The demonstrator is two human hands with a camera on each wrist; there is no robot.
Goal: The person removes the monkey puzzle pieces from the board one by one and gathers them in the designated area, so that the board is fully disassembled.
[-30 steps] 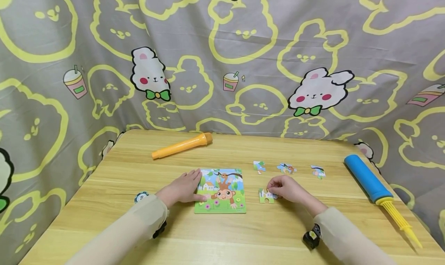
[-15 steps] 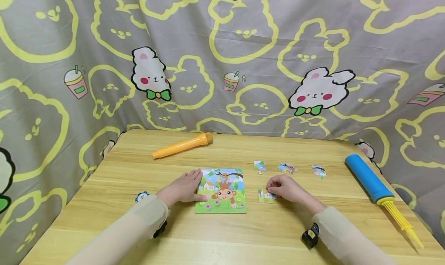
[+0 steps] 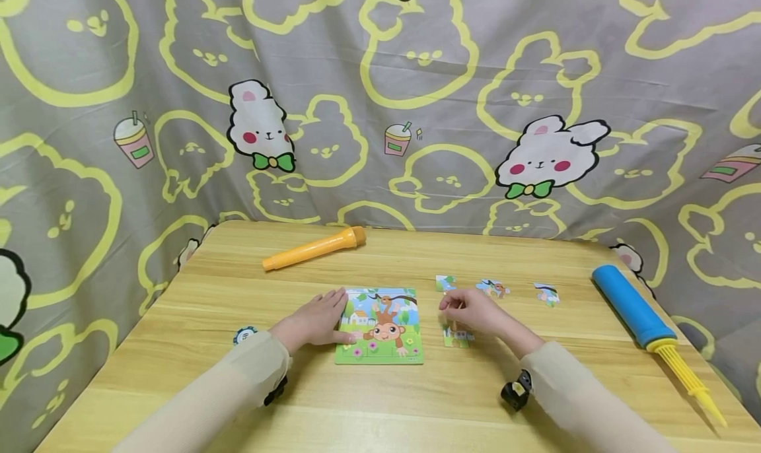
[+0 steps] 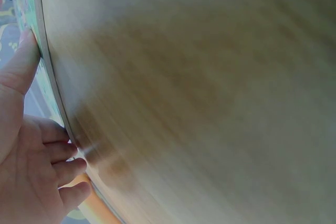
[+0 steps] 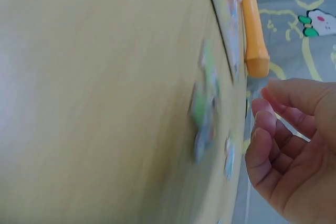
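Note:
In the head view a square puzzle board (image 3: pixel 380 347) with a monkey picture lies flat on the table. My left hand (image 3: pixel 315 321) rests at its left edge, the thumb on the board's face and the other fingers extended along the edge. Just right of the board, my right hand (image 3: pixel 472 309) hovers over jigsaw pieces (image 3: pixel 456 339) with loosely bent fingers. In the right wrist view its thumb and index finger are close together, and no piece shows between them. Below them there, two blurred jigsaw pieces (image 5: pixel 206 103) lie touching each other. My right hand partly hides them in the head view.
Farther back lie three loose jigsaw pieces (image 3: pixel 444 282), (image 3: pixel 493 286), (image 3: pixel 545 293). An orange toy microphone (image 3: pixel 314 249) is at the back left. A blue and yellow hand pump (image 3: pixel 633 308) lies near the right edge. A poker chip (image 3: pixel 244 335) sits beside the left forearm.
My right hand has let go of the jigsaw piece by the board and has moved slightly left and away from me, above the pieces. The left hand keeps its place on the board.

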